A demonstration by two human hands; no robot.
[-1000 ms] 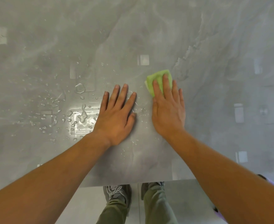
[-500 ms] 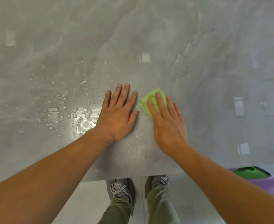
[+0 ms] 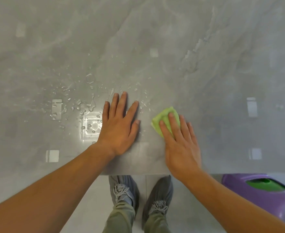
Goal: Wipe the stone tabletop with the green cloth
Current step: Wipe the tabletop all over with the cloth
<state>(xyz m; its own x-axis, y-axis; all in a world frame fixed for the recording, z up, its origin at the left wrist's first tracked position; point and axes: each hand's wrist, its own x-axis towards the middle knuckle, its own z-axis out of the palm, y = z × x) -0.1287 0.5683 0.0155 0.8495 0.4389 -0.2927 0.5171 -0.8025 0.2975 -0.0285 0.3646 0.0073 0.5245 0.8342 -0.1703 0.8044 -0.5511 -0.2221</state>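
Observation:
The grey stone tabletop point(image 3: 205, 47) fills most of the view. My right hand point(image 3: 180, 145) lies flat near the front edge, its fingers pressing down on a small folded green cloth point(image 3: 163, 119); only the cloth's far and left part shows past the fingertips. My left hand point(image 3: 120, 126) rests palm down on the stone to the left of the cloth, fingers spread, holding nothing. A patch of water drops point(image 3: 81, 105) glistens on the stone left of and beyond my left hand.
The table's front edge point(image 3: 138, 174) runs just below both wrists. Below it are my two grey shoes point(image 3: 140, 192) on a pale floor. A purple container with a green inside point(image 3: 262, 187) stands on the floor at the lower right.
My right hand has dragged the green cloth toward me and to the right, away from my left hand. The left hand stays flat in place. The purple container has come further into view.

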